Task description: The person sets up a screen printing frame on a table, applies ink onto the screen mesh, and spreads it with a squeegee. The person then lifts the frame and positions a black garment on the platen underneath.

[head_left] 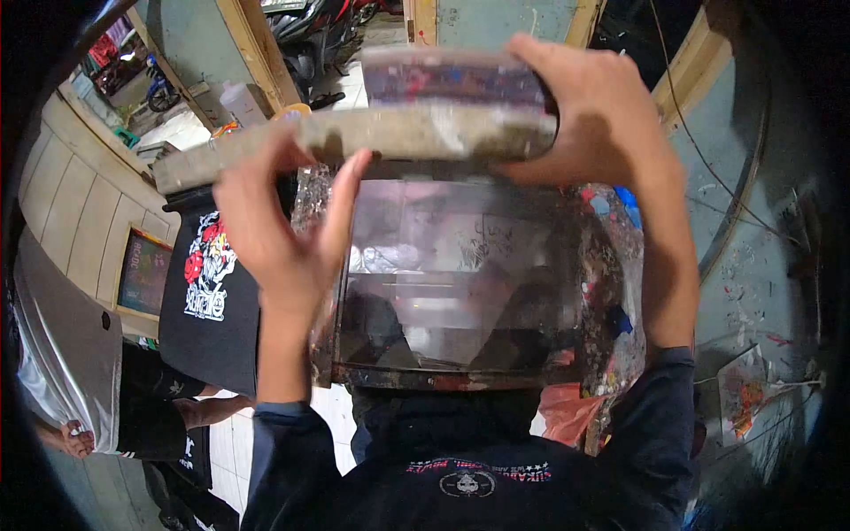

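Raised over the far side of a glass-topped table (434, 310) is a long, pale wooden frame (416, 133), seen edge-on and blurred. A purplish, paint-stained block-like part (456, 78) stands behind its upper edge. My right hand (602, 106) grips the right end, fingers over the top and thumb underneath. My left hand (283, 212) is at the wooden edge left of the middle. Its thumb stands out along the lower edge, and its fingertips are blurred against the wood. The glass below reflects light and dark shapes.
A black printed shirt (208, 292) hangs on the left. Beside it stands another person (75, 354) in a grey top. A plastic bottle (241, 104) and a motorbike (314, 40) are farther back. Paint-spattered walls (753, 292) and a hanging cable (739, 199) are on the right.
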A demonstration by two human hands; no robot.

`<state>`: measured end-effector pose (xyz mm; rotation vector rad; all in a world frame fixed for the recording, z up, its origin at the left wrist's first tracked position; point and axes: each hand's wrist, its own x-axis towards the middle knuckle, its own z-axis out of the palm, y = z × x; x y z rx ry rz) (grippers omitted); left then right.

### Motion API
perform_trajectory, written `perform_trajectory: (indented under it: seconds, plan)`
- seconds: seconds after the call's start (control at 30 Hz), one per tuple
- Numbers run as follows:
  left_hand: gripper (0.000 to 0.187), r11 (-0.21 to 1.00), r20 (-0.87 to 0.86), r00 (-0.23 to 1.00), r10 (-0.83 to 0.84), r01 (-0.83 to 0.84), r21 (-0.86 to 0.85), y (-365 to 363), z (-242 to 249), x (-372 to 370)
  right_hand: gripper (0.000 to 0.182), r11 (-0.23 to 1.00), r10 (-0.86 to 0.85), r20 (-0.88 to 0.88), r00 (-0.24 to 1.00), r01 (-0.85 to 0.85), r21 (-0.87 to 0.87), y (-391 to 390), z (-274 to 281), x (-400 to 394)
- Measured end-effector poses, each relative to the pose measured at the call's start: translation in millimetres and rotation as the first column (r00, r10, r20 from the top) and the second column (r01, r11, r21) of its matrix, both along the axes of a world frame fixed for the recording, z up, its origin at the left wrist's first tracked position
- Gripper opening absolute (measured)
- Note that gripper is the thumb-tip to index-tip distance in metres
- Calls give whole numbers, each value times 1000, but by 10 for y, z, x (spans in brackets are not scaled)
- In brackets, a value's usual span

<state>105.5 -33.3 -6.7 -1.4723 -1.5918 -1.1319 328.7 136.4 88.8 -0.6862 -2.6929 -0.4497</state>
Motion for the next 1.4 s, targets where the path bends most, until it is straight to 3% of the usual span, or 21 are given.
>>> perform_trajectory:
  seconds: [0.07, 0.13, 0.2, 0.27, 0.3, 0.37, 0.4, 0.47, 0.5, 0.6, 0.63, 0.67, 0.73, 0.77, 0.87, 0.93, 1.0, 1.13, 1.33, 1.4]
  plan:
    - [59, 986, 258, 965, -38, 78, -147, 40, -590, 41, 91, 1000, 13, 47, 999, -13, 6, 110, 297, -82]
    - [57, 843, 227, 959, 171, -23, -537, 44, -1485, 26, 98, 999, 44, 42, 998, -45, 7, 192, 455, -136]
    - [66, 696, 415, 858, 303, 97, -711, -77, -2312, 93, 94, 999, -10, -29, 1000, 9, -46, 166, 546, -250]
    - [62, 707, 477, 859, 185, 220, -672, -235, -2615, 211, 89, 977, -164, -95, 982, 148, -156, 65, 668, -457]
    - [59, 750, 629, 761, 162, 319, -579, -240, -2671, 267, 87, 999, 29, -139, 990, -30, -10, 227, 582, -332]
    - [54, 820, 866, 491, 94, 455, -346, -267, -2514, 434, 84, 984, 170, -169, 971, -178, -33, 582, 552, -299]
    - [53, 816, 868, 484, 111, 454, -357, -256, -2405, 435, 82, 967, 239, -181, 954, -250, -43, 763, 536, -284]
    - [51, 804, 874, 463, 150, 457, -380, -283, -2227, 418, 83, 974, 226, -156, 962, -217, 73, 560, 560, -271]
    - [53, 776, 866, 460, 197, 467, -424, -304, -2224, 386, 83, 973, 223, -150, 963, -209, 102, 535, 557, -273]
    - [56, 596, 739, 624, 253, 501, -628, -424, -2656, -25, 84, 976, 209, -142, 968, -197, 91, 522, 584, -284]
    - [46, 576, 629, 739, 242, 412, -706, -425, -2490, -207, 83, 980, 188, -148, 971, -175, 94, 546, 579, -301]
    - [30, 607, 561, 749, 352, 273, -746, -348, -2204, -388, 82, 984, 167, -153, 974, -153, 96, 570, 574, -318]
    - [18, 796, 383, 887, 258, 30, -604, -235, -1720, -1065, 80, 978, 191, -146, 971, -176, 112, 569, 619, -342]
    - [14, 885, 154, 961, 230, -141, -443, -135, -1717, -1594, 79, 976, 198, -150, 969, -180, 125, 558, 638, -361]
    - [53, 839, -237, 893, 383, -444, -315, -20, -1336, -2766, 76, 966, 230, -198, 953, -200, 162, 634, 601, -446]
    - [69, 786, -267, 897, 353, -439, -434, -38, -1450, -3331, 89, 965, 229, -183, 956, -198, 173, 1410, 591, -244]
    - [67, 794, -225, 946, 235, -320, -516, -36, -1597, -3598, 104, 970, 196, -159, 968, -167, 178, 1793, 603, -178]
    - [64, 725, -162, 951, 263, -306, -617, -20, -1715, -3640, 109, 986, 138, -162, 977, -119, 118, 1835, 599, -129]
    - [69, 831, -282, 942, 181, -300, -469, -62, -1965, -3492, 109, 990, 107, -139, 985, -92, 111, 1789, 647, -160]
    - [60, 858, -241, 956, 165, -260, -443, -20, -2003, -3551, 101, 992, 119, -142, 983, -110, 65, 1692, 659, -158]
